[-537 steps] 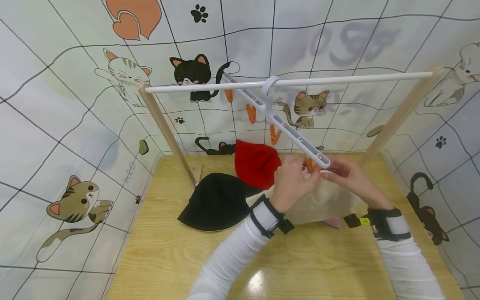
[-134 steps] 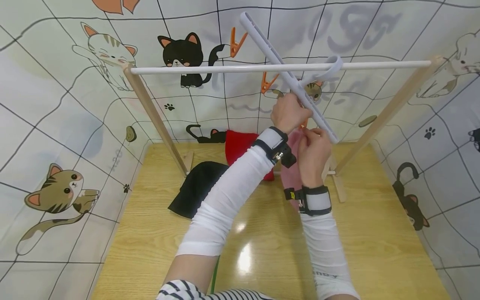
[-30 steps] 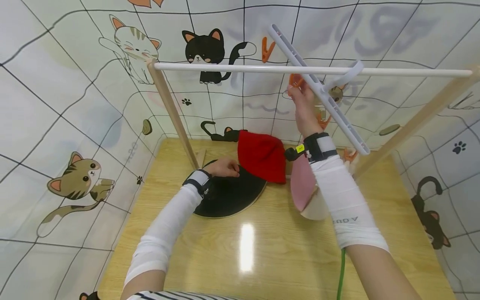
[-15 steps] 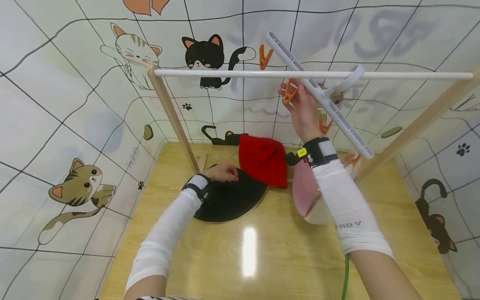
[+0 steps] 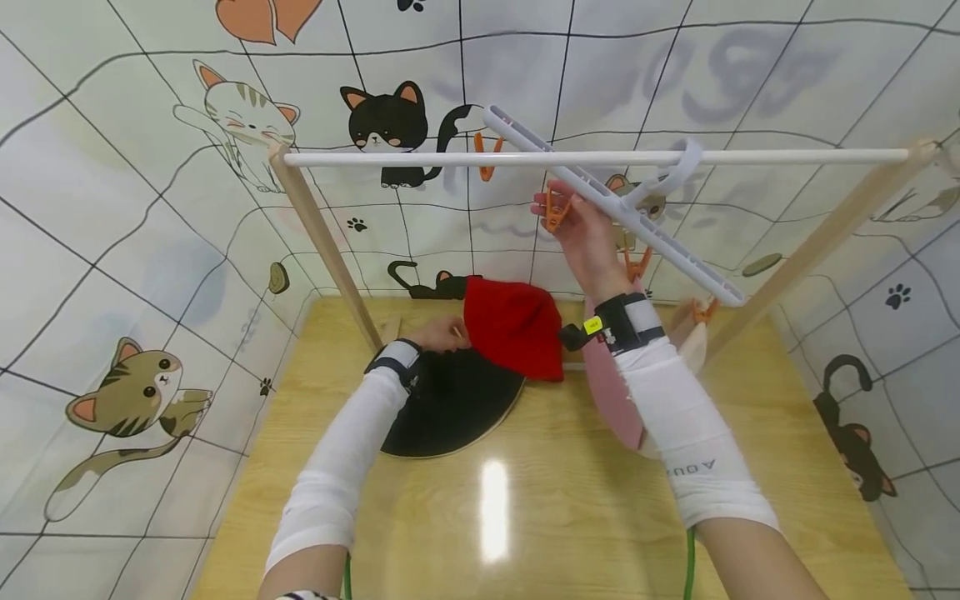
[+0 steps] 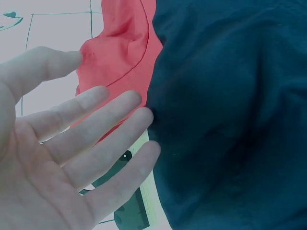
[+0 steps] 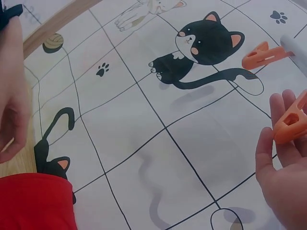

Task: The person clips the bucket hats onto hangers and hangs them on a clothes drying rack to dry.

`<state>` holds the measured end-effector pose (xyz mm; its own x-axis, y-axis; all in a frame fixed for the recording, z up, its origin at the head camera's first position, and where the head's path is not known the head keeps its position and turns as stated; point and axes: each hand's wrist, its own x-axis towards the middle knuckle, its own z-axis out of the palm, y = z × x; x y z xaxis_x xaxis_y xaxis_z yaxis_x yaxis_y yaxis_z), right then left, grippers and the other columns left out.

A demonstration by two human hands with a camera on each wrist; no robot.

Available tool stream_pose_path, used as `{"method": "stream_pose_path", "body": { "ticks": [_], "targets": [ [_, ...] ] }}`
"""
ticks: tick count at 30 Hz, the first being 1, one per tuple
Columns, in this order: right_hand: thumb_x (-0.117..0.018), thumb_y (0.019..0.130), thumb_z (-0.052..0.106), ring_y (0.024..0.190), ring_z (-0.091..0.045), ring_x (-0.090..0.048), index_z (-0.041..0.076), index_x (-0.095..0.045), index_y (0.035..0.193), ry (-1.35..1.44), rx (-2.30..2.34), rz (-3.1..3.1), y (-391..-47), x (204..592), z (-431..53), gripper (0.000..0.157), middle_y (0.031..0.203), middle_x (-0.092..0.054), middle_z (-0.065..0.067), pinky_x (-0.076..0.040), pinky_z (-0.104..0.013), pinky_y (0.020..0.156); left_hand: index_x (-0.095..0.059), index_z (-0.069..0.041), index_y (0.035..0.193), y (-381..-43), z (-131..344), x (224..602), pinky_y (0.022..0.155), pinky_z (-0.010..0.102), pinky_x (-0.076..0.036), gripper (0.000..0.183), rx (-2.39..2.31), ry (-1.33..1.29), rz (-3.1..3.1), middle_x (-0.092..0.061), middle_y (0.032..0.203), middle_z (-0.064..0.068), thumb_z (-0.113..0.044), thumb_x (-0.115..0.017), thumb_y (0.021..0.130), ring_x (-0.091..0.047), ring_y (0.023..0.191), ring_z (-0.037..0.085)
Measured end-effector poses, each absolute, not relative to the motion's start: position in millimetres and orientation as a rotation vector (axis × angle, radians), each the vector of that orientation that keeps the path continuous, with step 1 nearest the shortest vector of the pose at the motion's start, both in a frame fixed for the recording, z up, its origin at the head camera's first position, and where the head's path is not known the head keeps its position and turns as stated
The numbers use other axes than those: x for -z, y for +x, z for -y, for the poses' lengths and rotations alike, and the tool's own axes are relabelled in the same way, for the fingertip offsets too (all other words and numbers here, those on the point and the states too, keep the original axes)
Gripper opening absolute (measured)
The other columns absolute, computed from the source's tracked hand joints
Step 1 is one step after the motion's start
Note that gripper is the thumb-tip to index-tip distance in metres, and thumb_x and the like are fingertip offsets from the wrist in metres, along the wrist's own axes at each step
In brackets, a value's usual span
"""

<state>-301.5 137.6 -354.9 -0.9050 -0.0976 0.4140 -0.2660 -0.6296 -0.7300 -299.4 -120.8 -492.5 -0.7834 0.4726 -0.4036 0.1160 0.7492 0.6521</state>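
Newly shifted to black hat point(image 5: 453, 412), back left of worktop point(image 5: 577, 533): left hand point(image 5: 438, 335), spread, empty | clip point(image 5: 555, 217) touched by loose-fingered right hand point(image 5: 588, 243) | walls point(image 5: 150, 250) cat-printed

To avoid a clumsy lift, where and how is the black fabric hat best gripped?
Probably pinch the black fabric hat by its near brim's middle, from the person's side: that curved edge lies exposed, away from the red fabric hat.

White glare point(image 5: 494, 510) on the tabletop point(image 5: 592, 517)

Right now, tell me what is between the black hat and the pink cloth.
In the head view, the red hat is between the black hat and the pink cloth.
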Motion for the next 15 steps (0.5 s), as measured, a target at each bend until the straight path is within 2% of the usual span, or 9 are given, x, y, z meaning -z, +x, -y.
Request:
{"method": "stream_pose_path", "body": {
  "ticks": [3,5,7,9,12,14,15],
  "targets": [
    [-0.04,0.1,0.007,0.1,-0.034,-0.061,0.003,-0.068,0.113,0.694,-2.673,1.296,-300,355,-138,0.031,0.105,-0.066,-0.017,-0.04,-0.044,0.099,-0.058,0.002,0.111,-312,118,501,0.074,0.037,-0.051,0.024,-0.837,0.421,-2.391,-0.063,0.104,0.015,-0.015,-0.061,0.094,-0.06,0.091,0.032],
    [-0.04,0.1,0.007,0.101,-0.033,-0.061,0.004,-0.068,0.113,0.705,-2.666,1.318,-299,356,-140,0.031,0.105,-0.066,-0.016,-0.04,-0.043,0.098,-0.058,0.0,0.111,-329,119,522,0.077,0.039,-0.05,0.025,-0.843,0.442,-2.413,-0.063,0.104,0.015,-0.018,-0.063,0.093,-0.058,0.09,0.031],
    [-0.042,0.1,0.009,0.101,-0.031,-0.061,0.004,-0.068,0.114,0.705,-2.676,1.342,-296,357,-141,0.029,0.105,-0.066,-0.015,-0.04,-0.042,0.096,-0.06,-0.003,0.105,-351,124,549,0.072,0.037,-0.048,0.024,-0.898,0.518,-2.451,-0.063,0.098,0.012,-0.022,-0.065,0.091,-0.056,0.084,0.027],
    [-0.043,0.1,0.01,0.101,-0.03,-0.062,0.004,-0.067,0.114,0.708,-2.68,1.369,-294,359,-143,0.029,0.106,-0.066,-0.015,-0.041,-0.041,0.095,-0.061,-0.003,0.101,-364,125,559,0.07,0.037,-0.048,0.023,-0.893,0.528,-2.508,-0.063,0.095,0.011,-0.022,-0.066,0.09,-0.055,0.081,0.026],
    [-0.042,0.1,0.01,0.102,-0.03,-0.061,0.004,-0.066,0.115,0.727,-2.679,1.402,-292,360,-142,0.029,0.108,-0.066,-0.014,-0.042,-0.04,0.096,-0.064,-0.001,0.102,-368,117,542,0.074,0.037,-0.05,0.023,-0.831,0.398,-2.576,-0.066,0.1,0.012,-0.02,-0.066,0.089,-0.059,0.086,0.026],
    [-0.041,0.101,0.009,0.104,-0.03,-0.061,0.005,-0.066,0.116,0.751,-2.668,1.422,-292,360,-141,0.03,0.11,-0.066,-0.014,-0.042,-0.041,0.097,-0.064,0.004,0.11,-363,109,521,0.083,0.041,-0.05,0.028,-0.731,0.256,-2.588,-0.065,0.111,0.016,-0.016,-0.064,0.09,-0.06,0.099,0.031],
    [-0.04,0.101,0.009,0.104,-0.031,-0.061,0.005,-0.065,0.116,0.761,-2.664,1.431,-292,360,-140,0.03,0.11,-0.066,-0.014,-0.042,-0.041,0.097,-0.064,0.005,0.113,-365,106,520,0.084,0.041,-0.05,0.031,-0.71,0.226,-2.597,-0.065,0.114,0.017,-0.016,-0.064,0.089,-0.06,0.101,0.031]
  ]
}}
